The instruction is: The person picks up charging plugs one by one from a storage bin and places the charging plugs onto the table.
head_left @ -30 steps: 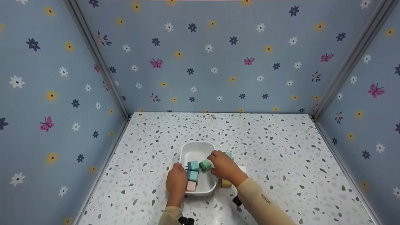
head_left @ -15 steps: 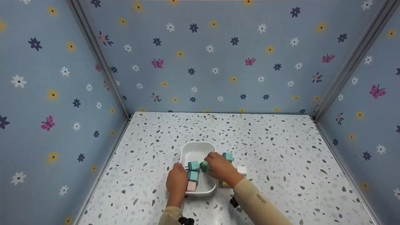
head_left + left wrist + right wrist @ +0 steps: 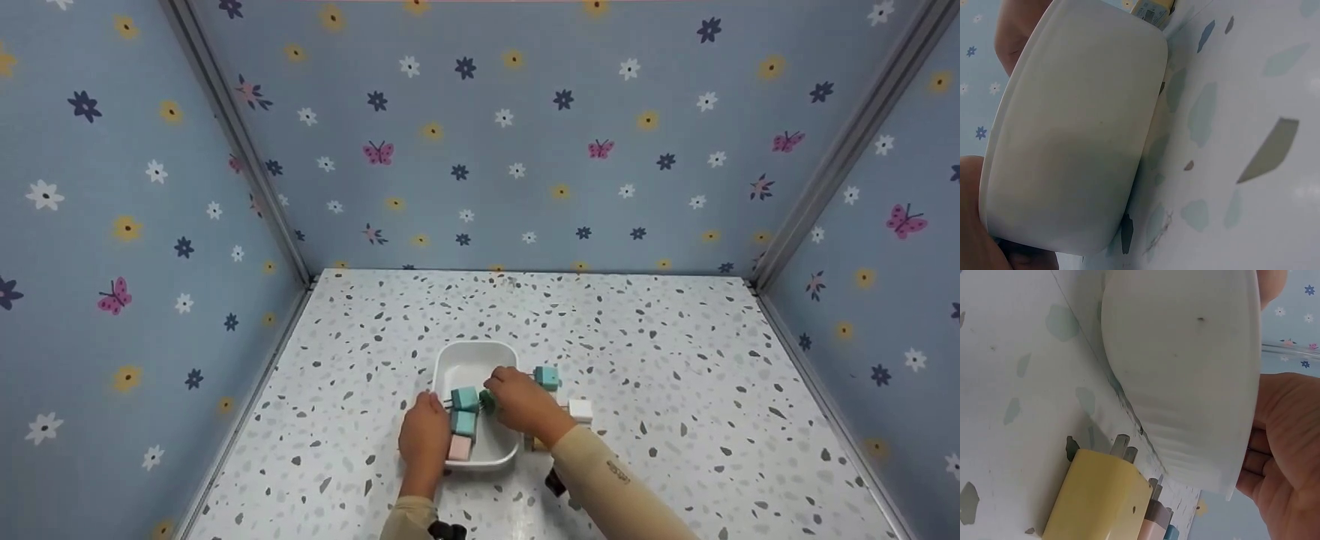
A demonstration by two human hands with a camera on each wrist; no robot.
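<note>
A white plastic tub (image 3: pixel 472 352) stands on the speckled table. My left hand (image 3: pixel 424 435) holds its left rim; in the left wrist view, fingers (image 3: pixel 977 219) bend around the edge of the tub wall (image 3: pixel 1072 129). Over the right side, my right hand (image 3: pixel 525 405) pinches a green charger plug (image 3: pixel 487 403) inside the tub, mostly covered by the fingers. Left of it lie a teal charger plug (image 3: pixel 465 398), another teal plug (image 3: pixel 463 423) and a pink plug (image 3: pixel 459 448) in a column, metal prongs showing on the top one.
Right of the tub, outside it, lie a teal plug (image 3: pixel 547 377), a white plug (image 3: pixel 580 409) and a yellow plug (image 3: pixel 1095 500) with two prongs. Beyond the yellow one, a pink plug (image 3: pixel 1154 523) shows in the right wrist view. Flower-patterned panels enclose the table.
My right hand has shifted slightly left and deeper into the tub with the green plug, uncovering the teal and white plugs outside. The left hand has stayed put.
</note>
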